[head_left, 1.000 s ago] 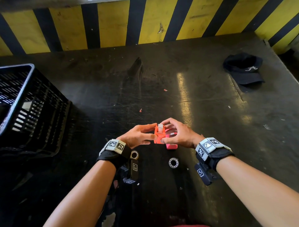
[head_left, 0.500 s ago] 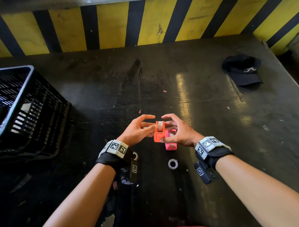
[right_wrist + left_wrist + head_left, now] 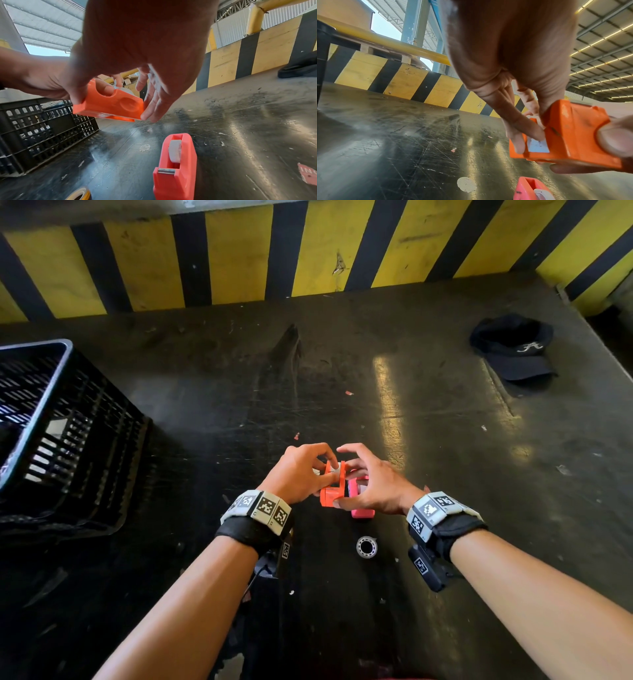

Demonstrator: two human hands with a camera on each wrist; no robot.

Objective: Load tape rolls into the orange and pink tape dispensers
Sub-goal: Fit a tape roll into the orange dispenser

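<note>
Both hands hold the orange tape dispenser [image 3: 333, 489] just above the dark table [image 3: 445, 508]. My left hand [image 3: 320, 474] grips its left side, with fingertips [image 3: 537, 135] pressing a white tape strip [image 3: 538, 146] onto its top. A white roll [image 3: 127, 91] sits inside it. My right hand [image 3: 347, 477] pinches the near end, with its thumb [image 3: 616, 140] on the side wall and its index finger raised. The pink dispenser [image 3: 175, 166] stands on the table under my right hand, with a white roll [image 3: 175, 150] in its slot. A loose tape roll [image 3: 366, 546] lies nearer me.
A black slatted crate [image 3: 68, 440] stands at the left. A dark cap [image 3: 513, 350] lies at the far right. A yellow-and-black striped wall [image 3: 308, 251] closes the back of the table. Small scraps dot the surface.
My left fingers, spread half a second ago, have curled down onto the top of the orange dispenser. The dispenser and the right hand have stayed almost in place.
</note>
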